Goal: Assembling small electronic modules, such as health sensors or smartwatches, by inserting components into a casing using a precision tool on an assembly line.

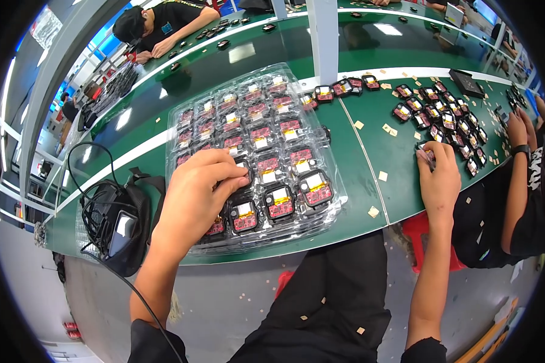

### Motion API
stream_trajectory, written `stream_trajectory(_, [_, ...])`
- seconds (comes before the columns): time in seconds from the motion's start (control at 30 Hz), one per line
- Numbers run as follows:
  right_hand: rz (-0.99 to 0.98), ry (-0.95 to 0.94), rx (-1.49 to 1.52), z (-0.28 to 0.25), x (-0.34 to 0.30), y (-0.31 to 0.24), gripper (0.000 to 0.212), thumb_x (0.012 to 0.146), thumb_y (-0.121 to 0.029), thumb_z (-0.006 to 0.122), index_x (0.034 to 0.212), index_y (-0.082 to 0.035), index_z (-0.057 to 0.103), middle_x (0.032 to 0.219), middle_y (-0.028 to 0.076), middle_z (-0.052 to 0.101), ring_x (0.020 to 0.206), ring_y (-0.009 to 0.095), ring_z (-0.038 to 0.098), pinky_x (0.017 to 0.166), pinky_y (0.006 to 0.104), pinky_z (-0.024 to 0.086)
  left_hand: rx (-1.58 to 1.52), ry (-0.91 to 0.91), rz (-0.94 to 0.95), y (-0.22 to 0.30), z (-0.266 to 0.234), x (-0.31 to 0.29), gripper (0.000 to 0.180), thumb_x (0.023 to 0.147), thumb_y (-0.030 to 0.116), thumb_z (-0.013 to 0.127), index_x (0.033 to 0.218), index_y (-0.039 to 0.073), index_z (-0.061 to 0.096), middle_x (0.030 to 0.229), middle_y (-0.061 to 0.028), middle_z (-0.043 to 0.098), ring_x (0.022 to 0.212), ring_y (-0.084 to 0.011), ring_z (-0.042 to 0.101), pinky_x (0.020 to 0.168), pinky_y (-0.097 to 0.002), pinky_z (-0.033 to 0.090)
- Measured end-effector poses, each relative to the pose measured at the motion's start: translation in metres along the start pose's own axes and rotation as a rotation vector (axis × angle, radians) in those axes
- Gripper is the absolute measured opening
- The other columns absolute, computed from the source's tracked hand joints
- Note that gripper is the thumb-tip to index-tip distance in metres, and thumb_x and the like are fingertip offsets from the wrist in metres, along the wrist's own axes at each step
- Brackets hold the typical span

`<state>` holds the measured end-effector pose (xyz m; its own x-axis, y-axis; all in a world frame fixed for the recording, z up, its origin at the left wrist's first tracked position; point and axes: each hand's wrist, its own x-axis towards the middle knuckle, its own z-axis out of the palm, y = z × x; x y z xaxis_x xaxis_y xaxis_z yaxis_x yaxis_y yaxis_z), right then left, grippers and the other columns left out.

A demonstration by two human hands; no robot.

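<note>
A clear plastic tray (335, 216) lies on the green bench, its pockets filled with rows of black-cased modules with red circuit boards and white-and-yellow parts. Over its left side, my left hand (203, 184) is closed, thumb and fingers pinching the edge of one black-cased module (242, 164) that sits at a pocket; the hand covers several neighbours. To the right, my right hand (440, 175) curls its fingertips round another black-cased module (429, 153), mostly hidden by the fingers. Just beyond that hand spreads a loose cluster of the same modules (448, 120).
A black bag (133, 227) with cables and a phone-like device lies left of the tray. Small tan squares (373, 212) are scattered over the bench. A white post (323, 45) rises behind the tray. Co-workers sit across the bench and close on my right, beside a black box (466, 83).
</note>
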<state>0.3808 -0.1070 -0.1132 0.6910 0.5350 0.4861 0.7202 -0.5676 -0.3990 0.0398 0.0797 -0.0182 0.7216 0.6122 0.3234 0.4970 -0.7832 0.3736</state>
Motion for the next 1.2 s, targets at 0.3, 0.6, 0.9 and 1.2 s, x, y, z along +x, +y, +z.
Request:
stream_trajectory(0.3, [-0.228,-0.188,0.542,-0.041,-0.041,-0.038,0.040,0.072,0.002,0.085,0.108,-0.001,0.065,0.110,0.016,0.070,0.091,0.032,0.070,0.078,0.0376,0.057,0.079,0.507,0.156,0.036,0.003,-0.018,0.025,0.084,0.010,0.081,0.107,0.004,0.072,0.109,-0.0174,0.072,0.107,-0.0375,0.070,0.096,-0.0477,0.054])
stream_trajectory(0.6, [-0.453,-0.359,1.115,-0.069,-0.094,-0.068,0.058,0.068,-0.020,0.095,0.111,-0.001,0.062,0.114,0.021,0.072,0.094,0.031,0.075,0.077,0.0357,0.063,-1.163,0.093,0.044,0.105,0.098,-0.091,0.082,0.077,0.029,0.089,0.140,-0.004,0.048,0.136,-0.0256,0.052,0.113,-0.0354,0.068,0.098,-0.0440,0.058])
stream_trajectory(0.9, [-0.334,-0.459,1.024,-0.069,-0.113,-0.070,0.075,0.059,-0.038,0.098,0.112,-0.002,0.059,0.106,0.017,0.063,0.087,0.027,0.067,0.067,0.0324,0.058,-1.600,0.204,-0.243,0.117,0.131,-0.109,0.064,0.085,0.022,0.086,0.133,-0.009,0.055,0.137,-0.0239,0.052,0.119,-0.0356,0.063,0.103,-0.0449,0.053])
stream_trajectory(1.2, [-0.482,-0.275,0.552,-0.064,-0.119,-0.077,0.045,0.070,0.001,0.078,0.115,-0.002,0.072,0.087,0.004,0.063,0.061,0.019,0.061,0.055,0.0300,0.052,-1.666,0.274,-0.418,0.116,0.130,-0.104,0.065,0.084,0.020,0.086,0.133,-0.008,0.053,0.132,-0.0217,0.055,0.119,-0.0365,0.064,0.103,-0.0464,0.054])
